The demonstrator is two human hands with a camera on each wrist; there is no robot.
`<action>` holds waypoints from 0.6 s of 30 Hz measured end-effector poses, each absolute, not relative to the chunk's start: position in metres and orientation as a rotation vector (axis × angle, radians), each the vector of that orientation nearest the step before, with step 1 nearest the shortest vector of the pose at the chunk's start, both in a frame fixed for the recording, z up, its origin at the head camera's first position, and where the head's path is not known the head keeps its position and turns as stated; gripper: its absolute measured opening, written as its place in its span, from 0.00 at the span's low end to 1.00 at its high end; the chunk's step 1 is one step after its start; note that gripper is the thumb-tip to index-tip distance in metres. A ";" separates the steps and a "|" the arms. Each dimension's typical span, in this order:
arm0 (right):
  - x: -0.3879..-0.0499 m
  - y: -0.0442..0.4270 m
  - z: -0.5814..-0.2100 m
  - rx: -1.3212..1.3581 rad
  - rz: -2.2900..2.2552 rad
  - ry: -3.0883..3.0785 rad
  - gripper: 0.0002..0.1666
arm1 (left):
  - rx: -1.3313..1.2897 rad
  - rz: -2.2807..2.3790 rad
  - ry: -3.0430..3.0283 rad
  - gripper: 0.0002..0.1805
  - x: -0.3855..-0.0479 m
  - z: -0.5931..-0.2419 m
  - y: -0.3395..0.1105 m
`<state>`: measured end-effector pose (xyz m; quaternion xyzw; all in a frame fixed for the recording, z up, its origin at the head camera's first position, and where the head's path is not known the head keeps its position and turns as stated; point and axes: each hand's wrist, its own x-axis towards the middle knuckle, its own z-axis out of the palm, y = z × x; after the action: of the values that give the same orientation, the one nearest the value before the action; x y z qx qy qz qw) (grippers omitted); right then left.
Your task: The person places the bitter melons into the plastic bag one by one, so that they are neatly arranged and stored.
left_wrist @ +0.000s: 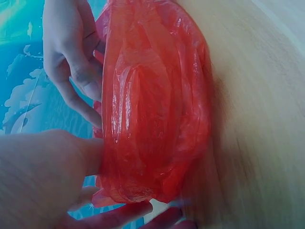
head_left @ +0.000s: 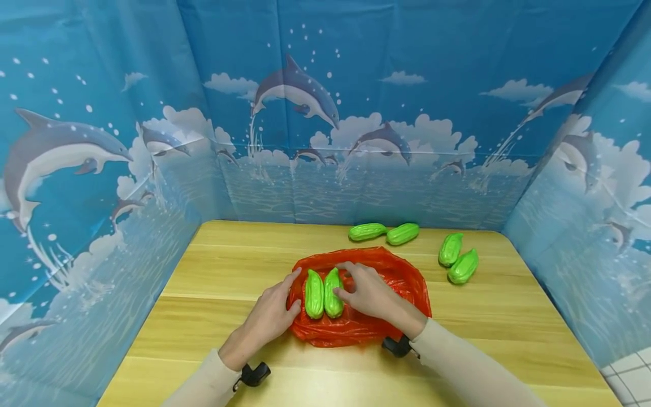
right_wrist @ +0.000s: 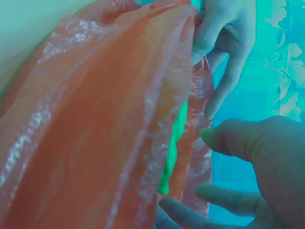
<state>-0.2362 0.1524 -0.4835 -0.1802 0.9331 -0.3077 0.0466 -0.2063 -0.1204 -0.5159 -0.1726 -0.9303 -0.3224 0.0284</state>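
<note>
With parted fingers, my left hand (head_left: 272,311) touches the crinkled red plastic bag (head_left: 330,333); my right hand (head_left: 371,291) (spread, gripping nothing) is beside two elongated, ridged, bright-green gourds (head_left: 314,295).

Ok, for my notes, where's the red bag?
In the head view, the red bag lies centrally on the table, left hand at its left edge, right hand over it.

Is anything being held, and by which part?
The left hand meets the left rim of the bag; whether it grips cannot be told. The right hand, open at a gourd inside, seems to hold nothing.
</note>
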 end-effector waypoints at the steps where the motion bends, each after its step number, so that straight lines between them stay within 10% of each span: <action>1: -0.235 0.153 -0.483 -0.547 -0.946 2.852 0.36 | -0.528 -0.998 -2.874 0.42 -0.206 -0.515 -0.120; 18: -0.218 0.192 -0.467 -0.536 -0.988 2.962 0.31 | -0.537 -1.018 -2.860 0.41 -0.213 -0.516 -0.120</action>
<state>-0.2180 0.1918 -0.4672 -0.1691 0.9349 -0.3118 -0.0133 -0.2133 -0.1196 -0.5160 -0.1742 -0.9273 -0.3301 0.0291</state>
